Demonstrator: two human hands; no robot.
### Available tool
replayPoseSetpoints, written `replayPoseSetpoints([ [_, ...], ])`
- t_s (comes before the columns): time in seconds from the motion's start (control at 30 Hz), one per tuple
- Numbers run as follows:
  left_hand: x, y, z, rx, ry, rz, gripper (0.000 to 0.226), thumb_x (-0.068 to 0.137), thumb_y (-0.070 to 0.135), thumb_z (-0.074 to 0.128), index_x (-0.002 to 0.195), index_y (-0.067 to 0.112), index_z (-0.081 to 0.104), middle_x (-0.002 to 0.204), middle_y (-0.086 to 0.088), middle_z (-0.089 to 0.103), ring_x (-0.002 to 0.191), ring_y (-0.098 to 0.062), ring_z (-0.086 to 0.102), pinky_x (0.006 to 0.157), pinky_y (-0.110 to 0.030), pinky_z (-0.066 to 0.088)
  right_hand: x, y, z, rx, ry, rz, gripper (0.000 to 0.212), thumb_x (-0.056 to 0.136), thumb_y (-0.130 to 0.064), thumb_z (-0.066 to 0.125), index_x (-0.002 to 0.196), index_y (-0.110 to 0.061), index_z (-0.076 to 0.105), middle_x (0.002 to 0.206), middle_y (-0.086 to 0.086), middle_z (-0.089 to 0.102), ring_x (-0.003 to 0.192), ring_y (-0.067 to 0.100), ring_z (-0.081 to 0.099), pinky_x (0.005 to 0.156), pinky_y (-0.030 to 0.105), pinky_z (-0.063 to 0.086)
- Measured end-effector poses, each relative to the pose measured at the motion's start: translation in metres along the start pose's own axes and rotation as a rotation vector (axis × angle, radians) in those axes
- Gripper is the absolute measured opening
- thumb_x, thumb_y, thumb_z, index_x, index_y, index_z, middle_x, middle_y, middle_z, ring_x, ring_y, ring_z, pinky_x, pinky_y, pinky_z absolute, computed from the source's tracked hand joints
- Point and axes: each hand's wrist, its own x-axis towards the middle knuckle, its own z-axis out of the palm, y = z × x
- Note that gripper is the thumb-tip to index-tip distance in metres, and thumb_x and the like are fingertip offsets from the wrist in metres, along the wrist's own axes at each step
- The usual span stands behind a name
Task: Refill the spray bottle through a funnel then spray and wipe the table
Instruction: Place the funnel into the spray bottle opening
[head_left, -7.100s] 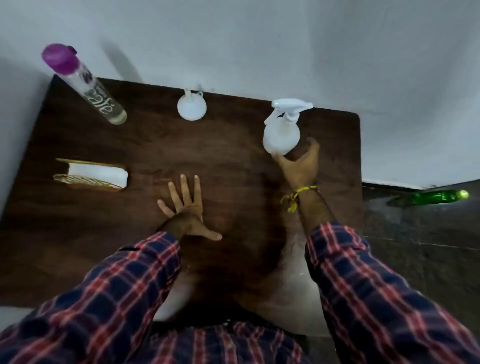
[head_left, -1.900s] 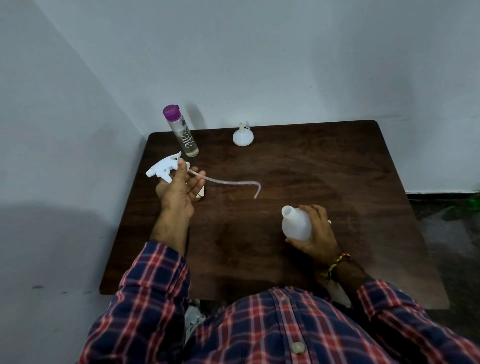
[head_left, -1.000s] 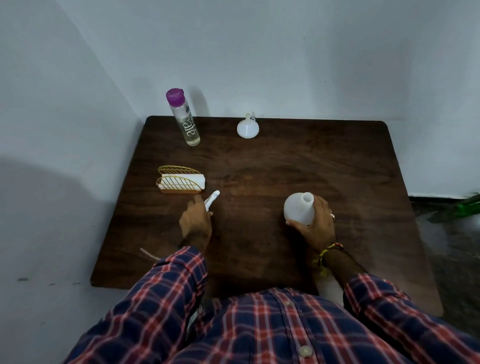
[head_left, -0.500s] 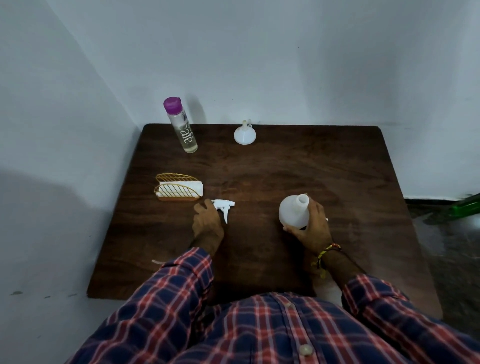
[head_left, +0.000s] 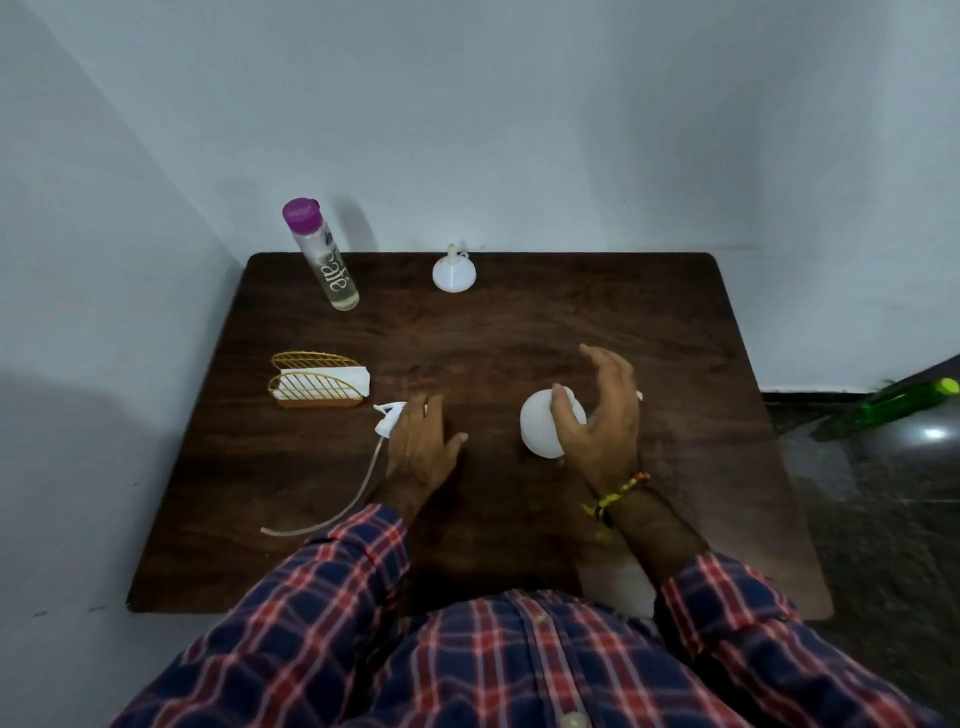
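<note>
Resting your left hand (head_left: 418, 447) flat on the table (head_left: 597, 312), fingers relaxed over the spray head (head_left: 387, 415) | right hand (head_left: 597, 415) loosely open, thumb touching the uncapped spray bottle (head_left: 540, 428) at centre | funnel (head_left: 453, 273) at far edge.

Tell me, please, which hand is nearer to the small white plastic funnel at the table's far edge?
Right. The right hand, above the white bottle, reaches toward the funnel; the left hand rests farther back by the spray head.
</note>
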Motion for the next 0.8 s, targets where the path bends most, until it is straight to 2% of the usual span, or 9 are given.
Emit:
replayPoseSetpoints([
  [0.07,0.016,-0.006,-0.007,-0.023,0.017,-0.014,0.070,0.088,0.043,0.064,0.145,0.014,0.036,0.153,-0.012,0.033,0.142,-0.027,0.030,0.116,-0.043,0.031,0.015,-0.021,0.012,-0.044,-0.008,-0.066,0.046,0.081,-0.021,0.068,0.124,-0.006,0.060,0.124,0.009,0.060,0.117,0.023,0.058,0.099,0.039,0.049],
  [0.13,0.035,-0.011,-0.020,-0.009,0.032,-0.042,0.071,0.089,0.044,0.063,0.146,0.014,0.034,0.155,-0.013,0.030,0.144,-0.029,0.026,0.117,-0.045,0.028,0.027,-0.039,0.028,-0.071,-0.074,-0.048,0.047,0.080,-0.022,0.068,0.124,-0.007,0.060,0.122,0.009,0.060,0.115,0.024,0.057,0.100,0.037,0.047],
  [0.27,0.081,-0.028,-0.032,-0.005,-0.048,-0.065,0.073,0.089,0.042,0.063,0.146,0.008,0.034,0.155,-0.020,0.028,0.144,-0.035,0.023,0.119,-0.043,0.021,0.056,-0.061,0.074,-0.132,-0.257,0.108,0.053,0.079,-0.023,0.070,0.128,-0.008,0.056,0.128,0.012,0.056,0.120,0.028,0.052,0.103,0.038,0.043],
  [0.37,0.111,-0.040,-0.036,-0.015,-0.123,-0.070,0.076,0.087,0.039,0.066,0.147,0.007,0.032,0.155,-0.023,0.027,0.144,-0.037,0.022,0.119,-0.043,0.021,0.077,-0.066,0.111,-0.150,-0.344,0.248,0.054,0.081,-0.022,0.069,0.131,-0.007,0.053,0.133,0.014,0.051,0.123,0.031,0.050,0.104,0.037,0.040],
  [0.57,0.146,-0.057,-0.035,0.058,-0.341,-0.119,0.107,0.074,0.038,0.081,0.155,0.020,0.012,0.162,-0.013,0.005,0.147,-0.043,0.005,0.116,-0.052,0.024,0.098,-0.046,0.186,-0.236,-0.411,0.481,0.057,0.087,-0.026,0.067,0.135,-0.003,0.047,0.137,0.018,0.050,0.128,0.034,0.048,0.107,0.037,0.037],
  [0.8,0.162,-0.066,-0.030,0.045,-0.388,-0.147,0.114,0.067,0.032,0.087,0.155,0.022,0.015,0.162,-0.012,0.006,0.147,-0.041,0.005,0.114,-0.047,0.028,0.133,-0.027,0.255,-0.243,-0.403,0.582,0.066,0.085,-0.034,0.072,0.138,-0.004,0.045,0.137,0.020,0.050,0.131,0.036,0.046,0.107,0.040,0.037],
])
